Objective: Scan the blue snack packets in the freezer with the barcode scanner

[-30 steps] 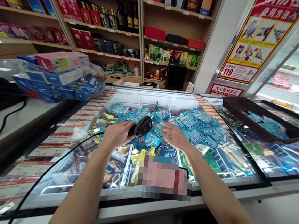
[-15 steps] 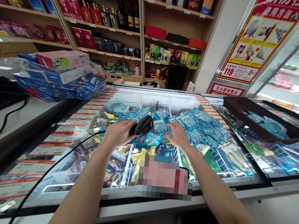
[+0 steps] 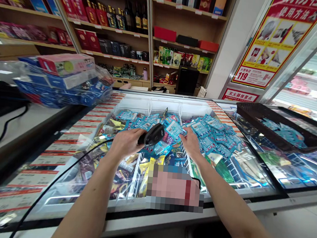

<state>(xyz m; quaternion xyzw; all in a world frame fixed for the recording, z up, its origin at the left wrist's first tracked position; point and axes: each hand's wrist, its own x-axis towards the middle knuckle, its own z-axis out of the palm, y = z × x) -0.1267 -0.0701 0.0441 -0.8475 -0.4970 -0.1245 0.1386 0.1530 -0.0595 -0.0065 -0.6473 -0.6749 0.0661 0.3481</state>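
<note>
Light-blue printed packet [image 3: 173, 130] sits near the centre of the frame, its right edge pinched between the thumb and fingers of the right hand [image 3: 191, 141]. Left of it, the left hand [image 3: 127, 140] is closed around the grip of a black handheld barcode scanner [image 3: 155, 134], whose head points toward the packet and stands just beside it. The two hands are apart, with the scanner head and the packet between them. From the scanner, a black cable [image 3: 61, 175] curves down to the lower left of the frame.

Beneath the hands lies a glass-topped chest freezer [image 3: 129, 224], with wire dividers and colourful packages visible inside. Similar blue packets form a heap [image 3: 211, 134] right of centre, and more lie behind the scanner. Yellow packages [image 3: 145, 173] show at lower centre, next to a pixelated pinkish object [image 3: 169, 188] near the freezer's front edge. Rows of price labels [image 3: 53, 148] run along the freezer's left side.

At right, a dark brown tray [image 3: 269, 137] holds more blue packets. Plastic-wrapped boxes [image 3: 65, 68] are stacked at left. Wooden shelves [image 3: 180, 22] with bottles and boxes fill the upper part, and a red-and-yellow poster [image 3: 276, 40] hangs at upper right.
</note>
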